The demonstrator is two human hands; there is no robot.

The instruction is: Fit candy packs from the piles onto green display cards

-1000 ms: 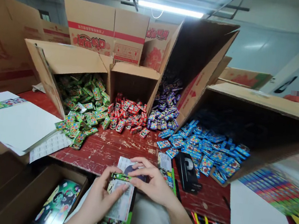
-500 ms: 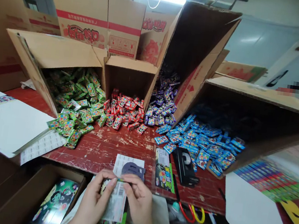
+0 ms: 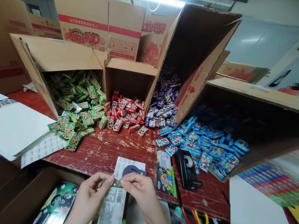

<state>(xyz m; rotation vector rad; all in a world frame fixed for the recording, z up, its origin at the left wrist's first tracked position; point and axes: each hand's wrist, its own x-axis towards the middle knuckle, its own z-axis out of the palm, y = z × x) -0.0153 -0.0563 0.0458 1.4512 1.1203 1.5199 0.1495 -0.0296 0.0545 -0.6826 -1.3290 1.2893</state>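
My left hand (image 3: 87, 195) and my right hand (image 3: 138, 193) pinch the top end of a long flat printed carton (image 3: 112, 210) with a white barcode panel and a green edge, held upright over my lap at the table's near edge. Its top flap (image 3: 128, 166) shows a dark round hanger cutout. A second flat printed carton (image 3: 165, 173) lies on the red table (image 3: 106, 150) just right of my hands, beside a black tape dispenser (image 3: 187, 168).
Tipped cardboard boxes spill small packets onto the table: green (image 3: 78, 110), red (image 3: 124, 112), purple (image 3: 163, 110), blue (image 3: 205, 145). White flat sheets lie left (image 3: 7, 126) and right (image 3: 258, 222). An open box (image 3: 55, 202) of printed cartons sits lower left. Scissors (image 3: 193, 220) rest near the edge.
Both hands have drawn back toward me and now pinch the carton's top end together. The view has shifted slightly; nothing on the table has moved.
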